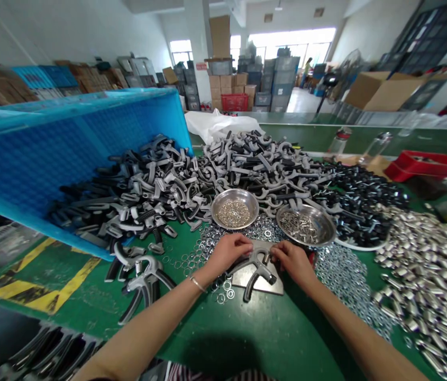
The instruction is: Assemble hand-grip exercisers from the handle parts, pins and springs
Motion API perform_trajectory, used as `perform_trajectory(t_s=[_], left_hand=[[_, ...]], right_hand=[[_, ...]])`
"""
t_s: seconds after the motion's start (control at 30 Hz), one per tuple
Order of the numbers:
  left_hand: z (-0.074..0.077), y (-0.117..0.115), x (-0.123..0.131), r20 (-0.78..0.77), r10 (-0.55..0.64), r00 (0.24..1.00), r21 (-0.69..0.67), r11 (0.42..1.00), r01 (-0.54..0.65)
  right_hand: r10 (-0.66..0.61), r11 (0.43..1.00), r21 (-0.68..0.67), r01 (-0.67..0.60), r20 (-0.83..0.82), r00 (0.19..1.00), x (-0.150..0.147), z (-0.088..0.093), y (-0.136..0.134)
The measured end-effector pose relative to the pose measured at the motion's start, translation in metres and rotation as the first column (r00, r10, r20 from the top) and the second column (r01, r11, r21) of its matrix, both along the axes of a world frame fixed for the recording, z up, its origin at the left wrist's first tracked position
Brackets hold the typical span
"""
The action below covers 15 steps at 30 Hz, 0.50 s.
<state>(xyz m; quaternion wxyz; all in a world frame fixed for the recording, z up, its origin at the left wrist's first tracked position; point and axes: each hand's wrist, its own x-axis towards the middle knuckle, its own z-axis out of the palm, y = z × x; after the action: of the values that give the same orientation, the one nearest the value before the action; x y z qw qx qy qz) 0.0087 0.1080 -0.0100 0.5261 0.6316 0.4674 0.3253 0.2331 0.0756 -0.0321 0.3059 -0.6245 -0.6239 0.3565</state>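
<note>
My left hand (227, 254) and my right hand (292, 262) both grip a grey Y-shaped metal hand-grip frame (261, 264) with black-tipped arms. It rests on a flat grey metal plate (266, 286) on the green mat, and my fingers hide part of its top. Just beyond my hands stand a steel bowl of small washers (234, 209) and a steel bowl of small metal pins (306, 225). Loose steel washers (338, 278) are spread around both hands. Finished-looking grips with springs (142, 280) lie to the left of my left forearm.
A tilted blue crate (48, 159) spills grey-and-black handles into a large heap (247, 164) behind the bowls. A white plate holds black knobs (362, 211), silver tubes (429, 275) cover the right of the mat, and a red tray (421, 164) sits beyond.
</note>
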Motion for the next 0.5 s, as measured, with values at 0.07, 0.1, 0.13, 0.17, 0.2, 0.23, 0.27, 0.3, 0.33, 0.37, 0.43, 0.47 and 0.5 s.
perform_trajectory(t_s=[0.07,0.1,0.13,0.17,0.2,0.23,0.27,0.3,0.33,0.37,0.43,0.47,0.5], left_hand=[[-0.006,-0.015,-0.010,0.004,0.041,0.999,-0.019,0.999,-0.041],[-0.009,-0.020,-0.011,-0.014,0.049,0.999,0.007,0.999,-0.049],[-0.012,-0.023,-0.010,-0.042,0.056,0.998,0.052,0.997,-0.053],[-0.015,-0.025,-0.007,-0.073,0.066,0.995,0.107,0.993,-0.058],[-0.018,-0.027,-0.003,-0.099,0.080,0.992,0.163,0.985,-0.063],[-0.021,-0.027,0.001,-0.121,0.092,0.988,0.215,0.974,-0.064],[-0.023,-0.027,0.006,-0.141,0.099,0.985,0.260,0.964,-0.060],[-0.026,-0.027,0.010,-0.162,0.104,0.981,0.297,0.953,-0.052],[-0.028,-0.028,0.013,-0.185,0.108,0.977,0.326,0.944,-0.043],[-0.029,-0.028,0.016,-0.215,0.114,0.970,0.348,0.937,-0.033],[-0.031,-0.030,0.020,-0.294,0.138,0.946,0.382,0.924,-0.016],[-0.031,-0.032,0.021,-0.335,0.156,0.929,0.397,0.918,-0.011],[-0.031,-0.033,0.023,-0.372,0.174,0.912,0.412,0.911,-0.006]], right_hand=[[0.016,1.000,0.003,-0.016,0.064,0.998,0.000,-0.002,0.002],[0.027,1.000,0.006,-0.027,0.100,0.995,0.000,-0.002,0.002],[0.039,0.999,0.008,-0.041,0.138,0.990,0.000,-0.002,0.003],[0.052,0.998,0.011,-0.055,0.179,0.982,-0.001,-0.002,0.002],[0.067,0.997,0.016,-0.072,0.223,0.972,-0.001,-0.001,0.002],[0.080,0.996,0.022,-0.089,0.272,0.959,-0.002,-0.001,0.002],[0.090,0.994,0.032,-0.107,0.325,0.941,-0.002,0.000,0.002],[0.099,0.991,0.043,-0.125,0.383,0.919,-0.003,0.001,0.001],[0.106,0.988,0.054,-0.144,0.442,0.890,-0.004,0.002,0.001],[0.113,0.984,0.062,-0.166,0.502,0.858,-0.005,0.003,0.001],[0.131,0.975,0.062,-0.211,0.607,0.784,-0.007,0.005,0.000],[0.144,0.971,0.055,-0.234,0.648,0.748,-0.007,0.007,0.000],[0.156,0.966,0.045,-0.253,0.682,0.715,-0.008,0.009,0.000]])
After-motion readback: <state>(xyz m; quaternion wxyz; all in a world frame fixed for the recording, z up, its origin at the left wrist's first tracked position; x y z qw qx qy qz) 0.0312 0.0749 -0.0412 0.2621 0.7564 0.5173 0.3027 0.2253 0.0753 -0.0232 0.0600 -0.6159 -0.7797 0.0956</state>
